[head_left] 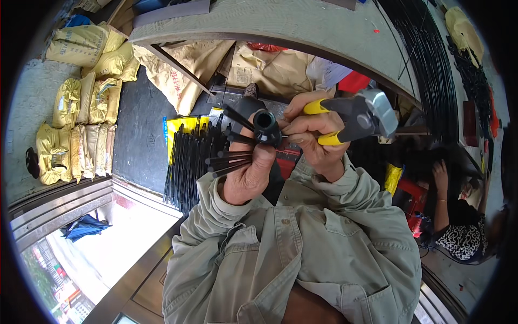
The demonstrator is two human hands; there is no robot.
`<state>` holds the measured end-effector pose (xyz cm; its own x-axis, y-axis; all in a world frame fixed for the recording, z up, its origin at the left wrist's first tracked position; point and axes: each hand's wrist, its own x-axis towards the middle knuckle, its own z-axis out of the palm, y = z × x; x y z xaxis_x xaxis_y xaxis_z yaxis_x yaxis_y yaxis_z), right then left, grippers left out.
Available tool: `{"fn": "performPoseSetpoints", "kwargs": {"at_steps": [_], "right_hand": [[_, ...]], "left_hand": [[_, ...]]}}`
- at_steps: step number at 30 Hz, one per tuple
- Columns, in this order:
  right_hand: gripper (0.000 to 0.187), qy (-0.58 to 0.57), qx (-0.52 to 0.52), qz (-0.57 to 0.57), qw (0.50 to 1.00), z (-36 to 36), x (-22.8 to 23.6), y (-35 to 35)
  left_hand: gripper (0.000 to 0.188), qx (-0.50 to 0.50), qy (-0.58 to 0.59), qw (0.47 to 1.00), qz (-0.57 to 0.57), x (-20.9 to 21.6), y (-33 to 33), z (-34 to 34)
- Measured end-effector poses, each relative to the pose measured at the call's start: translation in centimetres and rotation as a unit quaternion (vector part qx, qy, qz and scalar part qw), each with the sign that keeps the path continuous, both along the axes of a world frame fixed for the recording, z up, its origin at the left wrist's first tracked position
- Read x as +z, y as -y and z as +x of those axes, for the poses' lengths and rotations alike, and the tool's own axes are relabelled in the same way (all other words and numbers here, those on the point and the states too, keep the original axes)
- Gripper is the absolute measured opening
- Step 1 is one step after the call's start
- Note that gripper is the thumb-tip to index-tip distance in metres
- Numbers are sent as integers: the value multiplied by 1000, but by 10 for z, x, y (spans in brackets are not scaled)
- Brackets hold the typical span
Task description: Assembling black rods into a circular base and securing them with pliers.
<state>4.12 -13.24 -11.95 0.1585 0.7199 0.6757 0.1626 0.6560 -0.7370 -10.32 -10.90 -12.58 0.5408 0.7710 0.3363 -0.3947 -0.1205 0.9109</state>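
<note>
In front of my chest, my left hand is closed around a black hollow tube fitting, its round open end facing up. Several thin black rods stick out leftward from between the same fingers. My right hand is closed, with its fingertips pinched at the fitting's right side, where a thin piece barely shows. Lodged in that hand are pliers with black and yellow handles, their silver head pointing right, away from the fitting. What the right fingertips pinch is too small to name.
A bundle of black rods leans left of my left forearm. Stuffed yellowish sacks are stacked farther left. A grey workbench spans the far side, with long black rods at its right. Another person's arm is at right.
</note>
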Motion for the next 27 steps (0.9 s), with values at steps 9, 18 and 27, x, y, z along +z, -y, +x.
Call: {"fn": "performPoseSetpoints", "kwargs": {"at_steps": [9, 18, 27], "right_hand": [[23, -4, 3, -15, 1000, 1, -3, 2], [17, 61, -19, 46, 997, 4, -2, -2], [16, 32, 52, -37, 997, 8, 8, -2]], "left_hand": [[56, 58, -40, 998, 4, 9, 4, 7], [39, 25, 12, 1000, -5, 1, 2, 4], [36, 21, -3, 999, 29, -3, -2, 0]]}}
